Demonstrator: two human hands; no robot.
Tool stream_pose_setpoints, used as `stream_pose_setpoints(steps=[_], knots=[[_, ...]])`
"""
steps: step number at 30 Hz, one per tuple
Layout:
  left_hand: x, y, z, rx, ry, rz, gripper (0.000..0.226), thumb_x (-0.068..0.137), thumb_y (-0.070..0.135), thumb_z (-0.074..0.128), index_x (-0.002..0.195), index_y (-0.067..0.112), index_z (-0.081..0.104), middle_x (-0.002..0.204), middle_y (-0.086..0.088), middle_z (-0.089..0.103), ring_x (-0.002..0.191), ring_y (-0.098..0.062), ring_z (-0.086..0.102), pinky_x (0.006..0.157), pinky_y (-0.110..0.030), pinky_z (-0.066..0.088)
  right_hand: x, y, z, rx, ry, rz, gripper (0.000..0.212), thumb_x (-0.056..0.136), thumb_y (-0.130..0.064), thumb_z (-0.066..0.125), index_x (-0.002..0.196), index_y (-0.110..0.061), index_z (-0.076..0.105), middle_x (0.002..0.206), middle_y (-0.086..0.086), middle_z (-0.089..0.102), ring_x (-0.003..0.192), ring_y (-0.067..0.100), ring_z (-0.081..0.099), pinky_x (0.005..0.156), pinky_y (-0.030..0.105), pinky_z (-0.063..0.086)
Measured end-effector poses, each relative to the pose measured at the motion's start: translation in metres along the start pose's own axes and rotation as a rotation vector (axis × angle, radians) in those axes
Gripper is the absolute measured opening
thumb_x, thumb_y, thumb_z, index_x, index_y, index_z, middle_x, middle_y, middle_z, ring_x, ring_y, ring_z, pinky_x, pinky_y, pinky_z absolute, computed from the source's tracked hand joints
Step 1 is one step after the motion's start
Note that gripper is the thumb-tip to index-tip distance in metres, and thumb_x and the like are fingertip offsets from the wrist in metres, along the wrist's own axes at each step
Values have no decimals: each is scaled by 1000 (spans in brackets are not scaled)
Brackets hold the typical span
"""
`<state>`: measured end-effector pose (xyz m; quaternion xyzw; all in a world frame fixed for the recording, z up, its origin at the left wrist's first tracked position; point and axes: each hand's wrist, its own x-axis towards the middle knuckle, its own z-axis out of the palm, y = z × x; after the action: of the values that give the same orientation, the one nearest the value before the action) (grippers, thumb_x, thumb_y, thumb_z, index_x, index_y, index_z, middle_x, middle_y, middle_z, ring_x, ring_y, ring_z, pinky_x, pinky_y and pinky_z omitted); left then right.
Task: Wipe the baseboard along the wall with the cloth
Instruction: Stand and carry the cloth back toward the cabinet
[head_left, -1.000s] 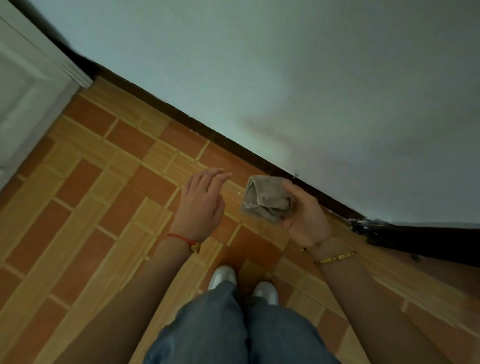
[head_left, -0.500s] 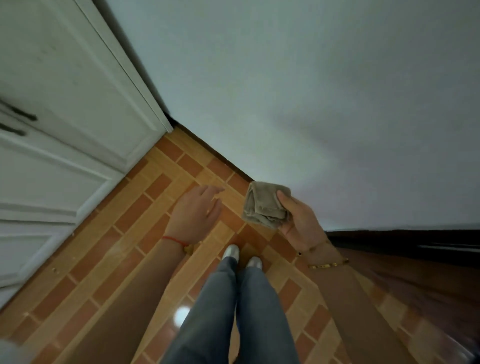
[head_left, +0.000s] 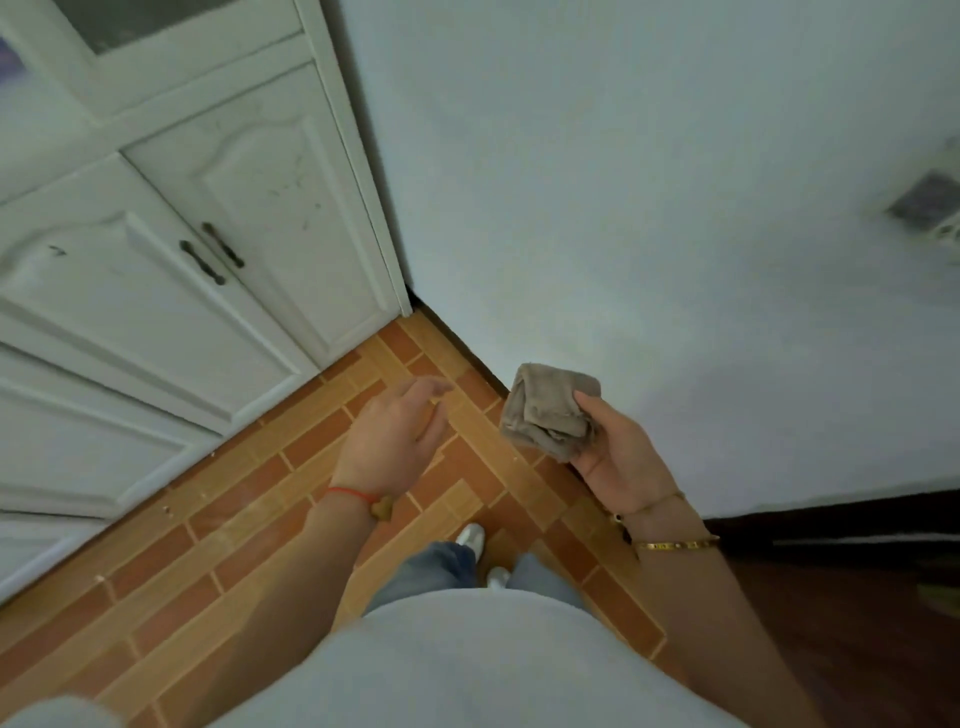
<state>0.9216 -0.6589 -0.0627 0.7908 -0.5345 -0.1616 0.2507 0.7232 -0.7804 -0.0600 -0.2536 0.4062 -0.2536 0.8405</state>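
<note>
We stood facing the wall (head_left: 649, 208), with the dark baseboard (head_left: 457, 343) running along its foot below and beyond our hands, not yet touched; we judged the wiping unstarted, the next move being to crouch and bring the cloth down to it. Our right hand (head_left: 618, 457) gripped the bunched cloth (head_left: 550, 410) at waist height; our left hand (head_left: 395, 441) hung beside it, fingers relaxed, holding nothing

Bare forearms, no sleeves reaching the wrists. Red string bracelet (head_left: 349, 492) with a small tan charm at the left wrist; thin gold chain (head_left: 655, 502) and gold bangle (head_left: 675, 545) at the right. Pale grey top (head_left: 467, 670), blue jeans (head_left: 426, 569), white shoes (head_left: 471, 535).
</note>
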Motion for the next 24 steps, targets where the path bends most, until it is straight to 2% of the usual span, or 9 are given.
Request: stream_pose_setpoints(steps=[4,7,13,16,20,24], knots=[[-39,0,-10,-7,118,-125,24,101,25,51,121,22,64,115,4,69,101,-16,66,79,-25,46,-12,3,2,-115,-87,68,42,101,-20,40,135,3,50,134,22,55,123,32,54,94,37,53],[-71,-1,-16,-6,200,-227,23,100,24,53,120,21,65,116,4,69,101,-17,66,79,-25,46,-17,11,6,-159,-151,135,42,101,-21,40,136,1,49,135,20,55,127,31,52,102,41,46],[-146,-10,-33,-22,366,-417,22,99,22,55,118,19,66,113,1,69,98,-19,67,79,-38,55,-21,39,41,-345,-276,280,48,94,-26,49,137,-5,49,135,16,56,125,27,54,100,38,47],[-182,-23,-44,-13,432,-509,22,99,21,56,118,17,67,111,0,70,92,-19,67,75,-34,53,-22,59,70,-391,-329,345,42,98,-24,46,136,-6,51,132,15,58,124,26,55,98,36,49],[-225,-48,-63,-20,531,-608,21,98,19,57,116,16,68,107,0,71,86,-16,66,71,-30,47,-25,94,115,-449,-388,412,39,98,-23,46,132,-6,55,129,14,61,121,27,57,101,40,46],[-265,-90,-88,-17,603,-686,21,98,20,58,116,18,68,106,4,70,74,-4,60,69,-31,48,-24,143,168,-507,-402,473,37,99,-23,45,129,-5,58,127,16,62,120,29,57,100,42,46]])
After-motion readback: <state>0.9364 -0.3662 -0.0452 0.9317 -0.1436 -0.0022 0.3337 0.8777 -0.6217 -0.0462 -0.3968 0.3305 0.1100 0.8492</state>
